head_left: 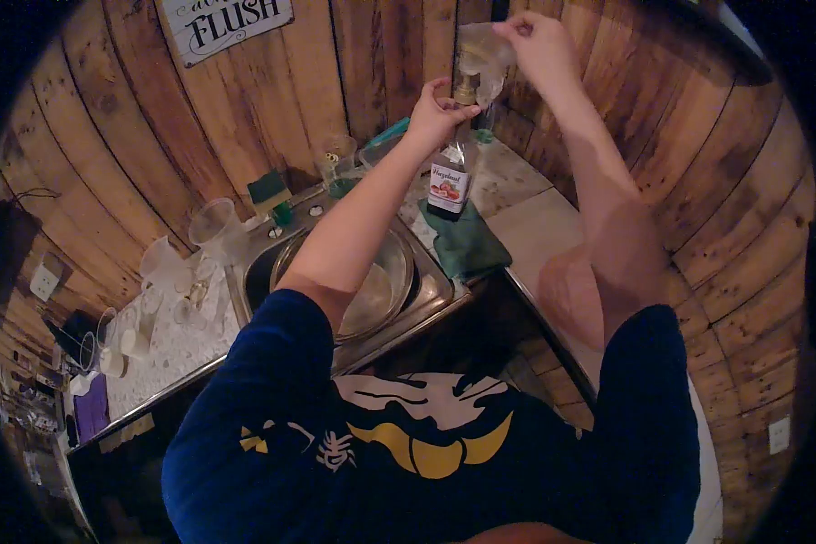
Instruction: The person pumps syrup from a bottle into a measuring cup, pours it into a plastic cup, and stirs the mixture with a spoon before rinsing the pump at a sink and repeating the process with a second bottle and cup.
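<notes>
A dark syrup bottle (447, 189) with a white "Hazelnut" label stands upright at the counter corner, beside a green cloth (467, 243). My left hand (438, 116) is closed around its neck, thumb and fingers just below the gold-coloured top (466, 89). Over that top hangs a clear plastic bag (490, 65), crumpled and see-through. My right hand (542, 53), raised higher and to the right, pinches the upper edge of the bag between thumb and fingertips.
Left of the bottle, a metal sink (435, 288) holds a large round pan (397, 288). A green sponge (269, 192) rests behind it. Clear pitchers (216, 225) and several cups crowd the left counter (168, 363). Wooden plank walls (272, 118) close in behind and right.
</notes>
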Motion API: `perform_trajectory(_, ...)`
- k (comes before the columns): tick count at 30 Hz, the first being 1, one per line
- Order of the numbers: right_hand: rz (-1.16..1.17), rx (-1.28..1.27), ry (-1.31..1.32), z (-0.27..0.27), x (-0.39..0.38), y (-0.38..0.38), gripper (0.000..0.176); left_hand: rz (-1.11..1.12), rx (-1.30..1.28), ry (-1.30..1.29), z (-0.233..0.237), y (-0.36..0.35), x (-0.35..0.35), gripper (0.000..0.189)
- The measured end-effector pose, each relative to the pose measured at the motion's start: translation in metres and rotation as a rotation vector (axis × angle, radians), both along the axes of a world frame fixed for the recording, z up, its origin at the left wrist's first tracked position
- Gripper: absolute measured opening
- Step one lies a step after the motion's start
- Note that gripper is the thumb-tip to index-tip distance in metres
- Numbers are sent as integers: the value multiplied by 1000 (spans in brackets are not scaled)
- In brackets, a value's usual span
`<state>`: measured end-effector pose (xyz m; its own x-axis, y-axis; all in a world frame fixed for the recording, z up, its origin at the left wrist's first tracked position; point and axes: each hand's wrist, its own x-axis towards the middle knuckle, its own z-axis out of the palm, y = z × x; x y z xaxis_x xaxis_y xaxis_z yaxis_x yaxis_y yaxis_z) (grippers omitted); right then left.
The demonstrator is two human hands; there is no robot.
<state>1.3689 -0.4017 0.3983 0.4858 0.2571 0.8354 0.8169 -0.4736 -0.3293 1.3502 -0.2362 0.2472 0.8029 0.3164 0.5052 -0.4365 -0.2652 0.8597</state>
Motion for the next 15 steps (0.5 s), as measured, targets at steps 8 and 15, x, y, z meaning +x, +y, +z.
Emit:
perform_trajectory(8,37,63,392,55,2,42,14,16,-42,-1,-12,6,18,64)
perform_trajectory(15,209,461,201,80,36,28,15,130,17,38,7,-7,-16,60)
